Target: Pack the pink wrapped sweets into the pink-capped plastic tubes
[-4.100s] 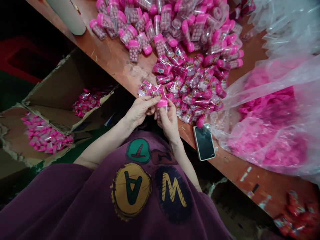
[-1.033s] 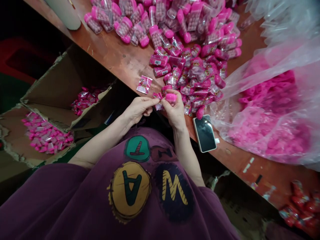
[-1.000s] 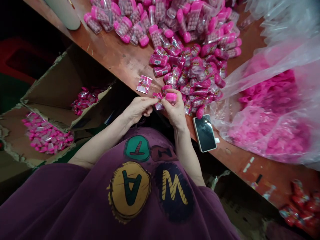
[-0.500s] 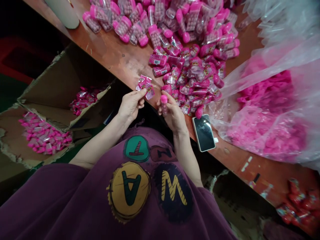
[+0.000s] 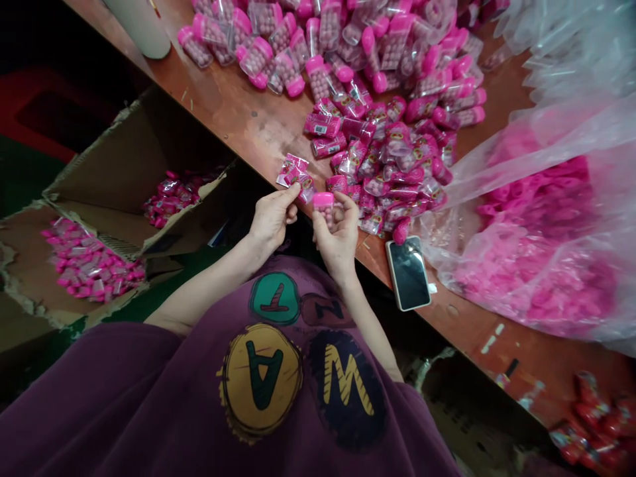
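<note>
My left hand (image 5: 275,215) pinches the near edge of a few flat pink printed plastic sleeves (image 5: 297,173) at the table edge; thumb and forefinger are closed on them. Just to the right, my right hand (image 5: 338,244) grips a small clear candy bottle (image 5: 322,204) with a pink cap and round pink candies inside. The bottle is upright, its broad side towards me, close to the sleeves but apart from them. Past my right hand lies a heap of bottles in pink printed sleeves (image 5: 392,152). Behind it are piled capped bottles without sleeves (image 5: 258,56).
A phone (image 5: 408,273) lies at the table's front edge. To its right stands a clear plastic bag (image 5: 541,265) of pink pieces. Cardboard boxes (image 5: 94,159) with pink bottles are at lower left. Red packets (image 5: 591,411) lie at far right, a pale cylinder (image 5: 142,30) at top left.
My right hand has turned the bottle from its narrow side to its broad side and brought it nearer the sleeves. My left hand keeps its pinch. The whole view has shifted slightly.
</note>
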Demonstrator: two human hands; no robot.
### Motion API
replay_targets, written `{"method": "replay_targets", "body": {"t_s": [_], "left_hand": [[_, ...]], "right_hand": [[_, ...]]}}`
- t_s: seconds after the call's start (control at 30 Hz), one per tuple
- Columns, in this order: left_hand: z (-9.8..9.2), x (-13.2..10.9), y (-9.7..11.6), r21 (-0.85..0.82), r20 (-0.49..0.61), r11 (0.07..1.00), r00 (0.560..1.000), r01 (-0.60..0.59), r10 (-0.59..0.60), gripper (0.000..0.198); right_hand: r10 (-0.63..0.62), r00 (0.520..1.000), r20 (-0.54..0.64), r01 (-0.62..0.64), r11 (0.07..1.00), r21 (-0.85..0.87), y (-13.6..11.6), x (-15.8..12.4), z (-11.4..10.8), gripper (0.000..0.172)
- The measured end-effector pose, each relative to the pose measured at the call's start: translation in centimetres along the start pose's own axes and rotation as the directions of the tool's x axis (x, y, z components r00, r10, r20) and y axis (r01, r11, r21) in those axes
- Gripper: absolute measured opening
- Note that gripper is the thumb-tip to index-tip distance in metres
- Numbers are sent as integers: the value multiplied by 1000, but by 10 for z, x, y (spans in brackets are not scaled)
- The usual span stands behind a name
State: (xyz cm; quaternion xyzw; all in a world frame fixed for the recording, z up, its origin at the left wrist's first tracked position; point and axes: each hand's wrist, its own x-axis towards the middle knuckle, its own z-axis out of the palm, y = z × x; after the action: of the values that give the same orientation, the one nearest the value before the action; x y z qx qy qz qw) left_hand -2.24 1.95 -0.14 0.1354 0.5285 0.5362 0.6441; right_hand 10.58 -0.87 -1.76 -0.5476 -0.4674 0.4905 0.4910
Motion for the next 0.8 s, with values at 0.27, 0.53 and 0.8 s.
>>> {"method": "replay_targets", "body": {"t_s": [0.27,0.53,0.8], "left_hand": [[0,1,-8,-27,25,1000,1000,-6,7,45],[1,-6,-7,29,140,998,989,47,-50,41],[-4,0,-2,92,252,989,958,116,-136,45]], "right_hand": [[73,997,-6,-72,991,109,2,-4,5,53],[356,902,245,-429,806,408,-6,-2,2,51],[350,874,338,-460,819,342,-7,-2,-2,48]]}}
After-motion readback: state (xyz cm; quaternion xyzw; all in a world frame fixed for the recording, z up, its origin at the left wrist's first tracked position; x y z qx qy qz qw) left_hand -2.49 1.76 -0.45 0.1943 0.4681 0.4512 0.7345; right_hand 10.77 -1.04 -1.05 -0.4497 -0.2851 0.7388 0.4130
